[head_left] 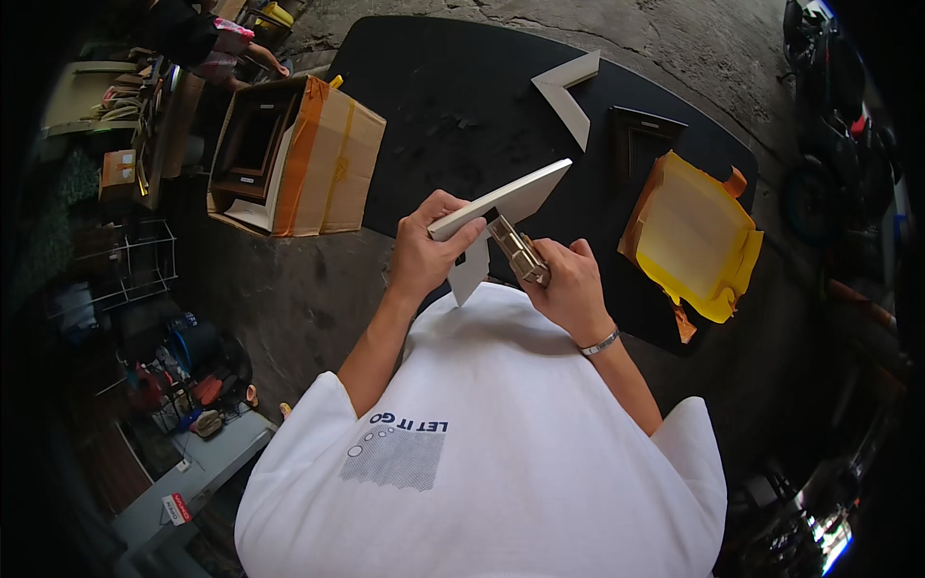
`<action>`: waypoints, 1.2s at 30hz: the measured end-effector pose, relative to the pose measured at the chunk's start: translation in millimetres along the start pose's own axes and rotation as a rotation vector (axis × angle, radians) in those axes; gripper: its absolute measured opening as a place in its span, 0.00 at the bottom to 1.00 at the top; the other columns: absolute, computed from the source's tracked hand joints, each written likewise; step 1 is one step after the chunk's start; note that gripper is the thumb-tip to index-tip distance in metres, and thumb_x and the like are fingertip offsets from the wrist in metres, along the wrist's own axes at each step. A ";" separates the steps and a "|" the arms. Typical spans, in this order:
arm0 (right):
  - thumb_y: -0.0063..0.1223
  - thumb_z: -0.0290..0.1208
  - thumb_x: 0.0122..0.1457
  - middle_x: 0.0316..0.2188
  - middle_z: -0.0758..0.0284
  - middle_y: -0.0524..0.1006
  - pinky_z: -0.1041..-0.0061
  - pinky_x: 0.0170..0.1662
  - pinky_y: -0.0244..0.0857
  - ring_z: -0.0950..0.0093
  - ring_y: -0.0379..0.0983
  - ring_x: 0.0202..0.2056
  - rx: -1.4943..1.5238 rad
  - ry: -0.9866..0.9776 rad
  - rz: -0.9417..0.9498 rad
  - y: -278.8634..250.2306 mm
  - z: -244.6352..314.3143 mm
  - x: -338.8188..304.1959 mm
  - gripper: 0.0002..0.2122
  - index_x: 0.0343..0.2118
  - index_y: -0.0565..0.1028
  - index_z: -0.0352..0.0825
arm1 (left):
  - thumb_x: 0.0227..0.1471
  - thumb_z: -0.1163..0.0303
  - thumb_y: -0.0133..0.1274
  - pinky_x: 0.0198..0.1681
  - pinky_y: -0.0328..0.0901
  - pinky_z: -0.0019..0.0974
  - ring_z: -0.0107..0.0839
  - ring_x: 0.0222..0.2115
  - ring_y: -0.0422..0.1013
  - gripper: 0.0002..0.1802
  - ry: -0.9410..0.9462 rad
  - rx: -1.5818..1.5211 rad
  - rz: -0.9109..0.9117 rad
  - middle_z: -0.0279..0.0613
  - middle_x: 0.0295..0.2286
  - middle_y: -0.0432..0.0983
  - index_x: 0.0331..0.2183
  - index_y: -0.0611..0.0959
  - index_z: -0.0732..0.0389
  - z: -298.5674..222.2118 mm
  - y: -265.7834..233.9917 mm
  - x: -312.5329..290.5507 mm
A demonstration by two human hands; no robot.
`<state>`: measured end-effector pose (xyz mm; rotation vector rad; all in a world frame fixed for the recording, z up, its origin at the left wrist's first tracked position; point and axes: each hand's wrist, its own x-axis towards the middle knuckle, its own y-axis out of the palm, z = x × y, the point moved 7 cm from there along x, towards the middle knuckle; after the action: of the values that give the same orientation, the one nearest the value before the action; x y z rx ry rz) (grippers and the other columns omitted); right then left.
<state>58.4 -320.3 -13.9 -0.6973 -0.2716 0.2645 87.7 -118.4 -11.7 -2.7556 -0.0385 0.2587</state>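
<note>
My left hand (429, 246) is closed around a white L-shaped frame corner (520, 197), thumb on top near the corner joint. One arm of that corner points up and to the right; the other hangs down toward my shirt. In my right hand (571, 284) is a metal tool that looks like a hand stapler (520, 252). Its dark tip touches or nearly touches the inner side of the frame corner, just right of my left thumb. A similar pale frame corner (568, 96) lies on the black table (434, 87) beyond my hands.
A cardboard box (332, 164) holding dark frame corners stands at the left. On the table's right side are a dark frame corner (641, 130) and a yellow-taped carton piece (699, 236). A wire rack (145, 260) sits lower left; another person (217, 43) is at the upper left.
</note>
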 end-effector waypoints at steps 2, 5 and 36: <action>0.68 0.30 0.49 0.24 0.68 0.78 0.69 0.35 0.56 0.67 0.72 0.23 -0.029 0.015 0.002 2.2 -0.3 1.2 0.11 0.33 0.76 0.37 | 0.54 0.68 0.68 0.36 0.71 0.27 0.19 0.31 0.76 0.10 0.011 -0.015 0.017 0.34 0.28 0.83 0.37 0.84 0.60 -1.1 2.6 2.4; 0.69 0.30 0.47 0.24 0.70 0.78 0.69 0.34 0.55 0.69 0.71 0.23 -0.037 0.029 0.011 4.3 -4.0 1.2 0.12 0.32 0.75 0.38 | 0.54 0.67 0.67 0.34 0.72 0.28 0.20 0.30 0.78 0.10 0.047 -0.055 0.016 0.36 0.28 0.84 0.36 0.84 0.61 1.6 4.0 5.6; 0.59 0.35 0.63 0.26 0.62 0.80 0.65 0.34 0.71 0.59 0.79 0.28 -0.153 0.587 -0.092 19.1 -165.2 -61.7 0.10 0.38 0.75 0.33 | 0.52 0.71 0.67 0.43 0.73 0.34 0.28 0.38 0.78 0.20 0.022 -0.120 0.134 0.41 0.37 0.83 0.46 0.82 0.64 8.5 -24.6 32.4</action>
<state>52.8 -424.3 -157.5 -0.8794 0.2384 -0.0556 118.1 -90.4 -16.1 -2.8847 0.1415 0.2703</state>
